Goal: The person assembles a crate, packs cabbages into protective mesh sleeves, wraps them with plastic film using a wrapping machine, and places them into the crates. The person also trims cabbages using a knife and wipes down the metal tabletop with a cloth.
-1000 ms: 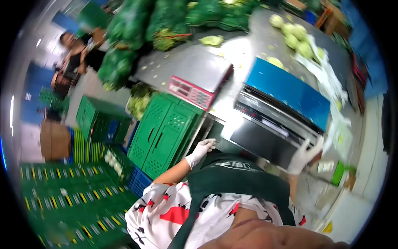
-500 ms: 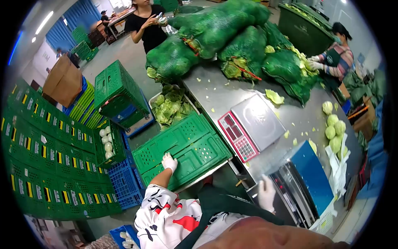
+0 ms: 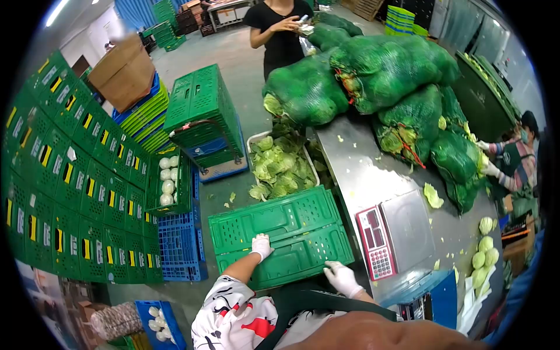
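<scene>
My left hand (image 3: pixel 262 247), in a white glove, rests on the lid of a green folded crate (image 3: pixel 291 224), its fingertips at the middle ridge; whether they grip the ridge is too small to tell. Near the crate's right front corner is my right hand (image 3: pixel 343 279), also gloved, fingers spread and nothing in it. A red and white scale (image 3: pixel 376 242) with a metal plate stands on the steel table (image 3: pixel 373 175) to the right. The blue-topped machine (image 3: pixel 440 300) sits in front of the scale, at the lower right.
Green net bags of cabbages (image 3: pixel 396 70) lie on the table's far part. A white bin of leaves (image 3: pixel 283 166) stands behind the crate. Stacked green crates (image 3: pixel 76 192) line the left. One person (image 3: pixel 283 35) stands behind the bags, another (image 3: pixel 516 160) at the right.
The view has turned left. My left hand has come onto the green crate and stayed there. My right hand has left the machine and moved left to the crate's corner.
</scene>
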Tool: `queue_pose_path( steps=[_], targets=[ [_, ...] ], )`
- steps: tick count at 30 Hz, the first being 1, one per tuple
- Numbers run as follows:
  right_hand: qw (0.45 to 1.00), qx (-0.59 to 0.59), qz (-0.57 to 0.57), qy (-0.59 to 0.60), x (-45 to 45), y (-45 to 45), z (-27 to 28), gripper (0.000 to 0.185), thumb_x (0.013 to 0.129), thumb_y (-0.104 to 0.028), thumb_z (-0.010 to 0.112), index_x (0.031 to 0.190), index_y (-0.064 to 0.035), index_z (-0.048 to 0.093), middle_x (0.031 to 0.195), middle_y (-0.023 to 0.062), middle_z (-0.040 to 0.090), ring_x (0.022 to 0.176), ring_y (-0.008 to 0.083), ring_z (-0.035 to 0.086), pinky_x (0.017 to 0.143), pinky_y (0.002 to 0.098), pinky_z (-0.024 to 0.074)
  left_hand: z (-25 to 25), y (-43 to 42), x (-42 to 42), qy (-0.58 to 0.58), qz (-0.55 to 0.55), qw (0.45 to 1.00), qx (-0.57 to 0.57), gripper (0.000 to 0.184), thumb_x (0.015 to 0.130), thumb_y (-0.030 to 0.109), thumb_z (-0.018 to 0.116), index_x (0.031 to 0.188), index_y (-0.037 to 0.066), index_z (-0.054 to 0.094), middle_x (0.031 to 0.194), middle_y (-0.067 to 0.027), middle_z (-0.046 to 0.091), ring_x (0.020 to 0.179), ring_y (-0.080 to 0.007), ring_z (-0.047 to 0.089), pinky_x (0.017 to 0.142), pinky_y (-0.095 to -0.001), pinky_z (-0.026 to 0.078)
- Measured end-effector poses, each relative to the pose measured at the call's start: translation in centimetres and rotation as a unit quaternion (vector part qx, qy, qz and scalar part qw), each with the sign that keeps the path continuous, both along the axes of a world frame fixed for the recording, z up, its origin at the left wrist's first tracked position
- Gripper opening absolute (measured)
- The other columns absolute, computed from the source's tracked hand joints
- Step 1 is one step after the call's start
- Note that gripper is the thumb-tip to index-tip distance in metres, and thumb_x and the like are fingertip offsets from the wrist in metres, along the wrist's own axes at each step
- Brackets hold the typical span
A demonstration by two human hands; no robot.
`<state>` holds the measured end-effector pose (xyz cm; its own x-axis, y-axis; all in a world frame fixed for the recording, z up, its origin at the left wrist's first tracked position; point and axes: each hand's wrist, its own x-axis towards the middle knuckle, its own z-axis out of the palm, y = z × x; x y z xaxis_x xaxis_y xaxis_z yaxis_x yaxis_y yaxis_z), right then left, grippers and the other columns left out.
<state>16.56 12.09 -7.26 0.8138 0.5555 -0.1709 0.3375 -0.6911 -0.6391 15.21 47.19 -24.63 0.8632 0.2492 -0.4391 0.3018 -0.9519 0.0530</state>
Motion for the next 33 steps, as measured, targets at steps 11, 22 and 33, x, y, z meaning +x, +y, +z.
queue_pose_path(
  steps=[11, 22, 33],
  targets=[
    [0.980, -0.048, 0.186, 0.059, 2.6, 4.7, -1.2, 0.041, 0.096, -0.035, 0.053, 0.119, -0.0034, 0.064, 0.113, 0.0201, 0.066, 0.103, 0.0367, 0.064, 0.090, 0.0438, 0.0510, 5.5, 0.1, 1.0, -0.032, -0.092, 0.992, 0.075, 0.060, 0.069, 0.052, 0.080, 0.106, 0.007, 0.063, 0.100, -0.0093, 0.066, 0.098, -0.0250, 0.060, 0.081, -0.0395, 0.043],
    [0.973, -0.101, 0.184, 0.098, 5.1, 10.4, -8.4, 0.043, 0.093, -0.037, 0.056, 0.116, -0.0033, 0.065, 0.113, 0.0213, 0.066, 0.105, 0.0386, 0.063, 0.093, 0.0443, 0.0492, 16.0, 7.5, 5.3, -0.314, -0.061, 0.945, 0.064, 0.029, 0.076, 0.036, 0.075, 0.088, 0.009, 0.067, 0.083, -0.0128, 0.062, 0.076, -0.0325, 0.062, 0.073, -0.0448, 0.048],
    [0.929, -0.201, 0.304, -0.059, 6.3, 18.8, -15.8, 0.063, 0.090, -0.039, 0.061, 0.140, -0.0035, 0.046, 0.132, 0.0167, 0.053, 0.124, 0.0320, 0.049, 0.098, 0.0478, 0.0415, 13.8, 9.8, 6.0, -0.361, 0.158, 0.907, -0.148, 0.054, 0.086, 0.014, 0.067, 0.138, 0.020, 0.054, 0.095, -0.0074, 0.068, 0.085, -0.0247, 0.066, 0.078, -0.0358, 0.053]
  ],
)
